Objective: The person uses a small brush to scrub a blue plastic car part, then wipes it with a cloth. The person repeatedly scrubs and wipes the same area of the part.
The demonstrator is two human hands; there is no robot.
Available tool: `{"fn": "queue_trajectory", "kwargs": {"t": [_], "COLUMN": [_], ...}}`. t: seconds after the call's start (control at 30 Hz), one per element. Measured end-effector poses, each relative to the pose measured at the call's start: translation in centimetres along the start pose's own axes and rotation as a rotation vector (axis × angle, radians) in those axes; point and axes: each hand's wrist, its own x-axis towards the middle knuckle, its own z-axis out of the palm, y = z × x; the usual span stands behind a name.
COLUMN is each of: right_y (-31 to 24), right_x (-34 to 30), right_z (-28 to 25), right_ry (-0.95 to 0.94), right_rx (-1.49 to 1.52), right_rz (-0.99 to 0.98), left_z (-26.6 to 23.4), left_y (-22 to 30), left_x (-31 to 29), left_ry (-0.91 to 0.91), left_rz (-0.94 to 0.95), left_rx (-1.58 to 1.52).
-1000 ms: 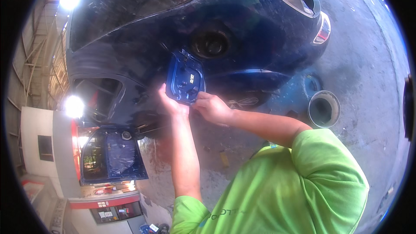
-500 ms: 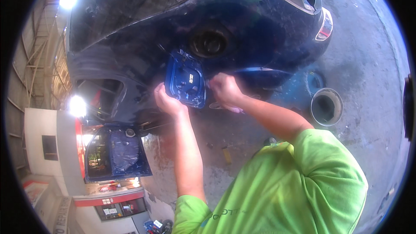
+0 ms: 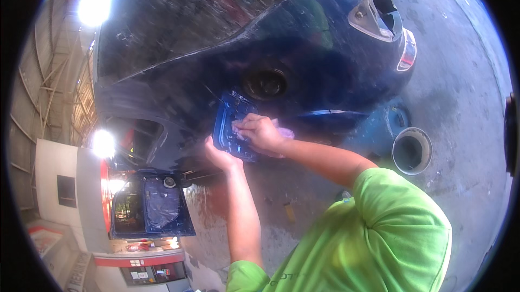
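Note:
A dark blue fuel filler door (image 3: 221, 132) stands out from the car's side (image 3: 179, 89), its inner face toward me. My left hand (image 3: 221, 156) is closed on its near left edge. In my right hand (image 3: 262, 132) is a bunched pink cloth (image 3: 285, 133), pressed on the door's inner face and covering much of it. Just beyond the door is the round, dark filler recess (image 3: 265, 83) in the body panel.
To the right, a grey bucket (image 3: 411, 151) stands on the concrete floor (image 3: 460, 129) beside a blue container (image 3: 390, 121). A detached car door (image 3: 162, 205) is upright at the left. The car's tail light (image 3: 407, 51) juts out at the far right.
My right hand has moved left from beside the fuel door onto its inner face, bringing the pink cloth with it. My left hand still holds the edge. The view has shifted slightly.

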Motion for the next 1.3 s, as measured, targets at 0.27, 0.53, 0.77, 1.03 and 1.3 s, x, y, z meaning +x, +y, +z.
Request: {"fn": "queue_trajectory", "kwargs": {"t": [0.27,0.53,0.77,1.03,1.3], "right_y": [-0.1,1.2,0.5,1.4,0.6], "right_x": [1.2,-0.3,1.2,4.2,5.4], "right_z": [0.1,1.0,-1.7,-0.7,-0.2], "right_ry": [-0.006,0.160,0.308,0.218,0.447], "right_rx": [-0.194,-0.341,-0.261,-0.662,-0.440], "right_rz": [-0.080,0.036,0.589,-0.295,-0.076], "left_z": [-0.6,-1.5,-0.1,1.5,1.5], "left_y": [-0.5,-0.5,-0.9,-1.8,-1.8], "left_x": [0.5,1.3,-1.1,-3.5,-3.4], "left_ry": [-0.042,0.000,-0.007,-0.115,-0.148], "left_rz": [0.050,0.064,0.319,0.455,0.450], "left_rx": [-0.018,0.030,0.134,0.148,0.135]}}
